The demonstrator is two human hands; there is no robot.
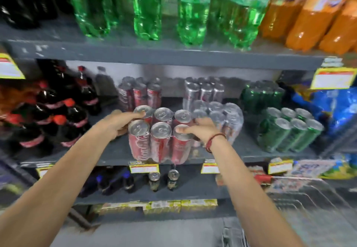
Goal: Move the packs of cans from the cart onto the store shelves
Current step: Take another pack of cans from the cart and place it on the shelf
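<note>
So the person had a shrink-wrapped red can pack (161,136) clamped between both hands right at the front lip of the middle shelf (251,150). The left hand (120,121) was wrapped around the pack's far-left corner, thumb laid over a can top, and the right hand (201,130) gripped the right side with fingers curled over the near-right can's lid. A two-sided grip like that made sense, since the plastic film is slippery and six full cans are heavy enough to sag if held from one end.

The pack looked like it was only partly on the shelf, its bottom edge hanging over the price tags (144,167), so it probably still needed a push back. Directly behind the red can pack sat another red pack (140,94), which is likely why it was going in that lane. Just right of the red can pack, touching or nearly so, was a silver can pack (222,119), and further right a green can pack (289,128). Left of it stood dark cola bottles (63,111).

The wire cart (301,198) was below and right of the red can pack, though it was too blurry to say what was left in it. Tight fit next to the silver one, so it could snag on the wrap sliding in.
</note>
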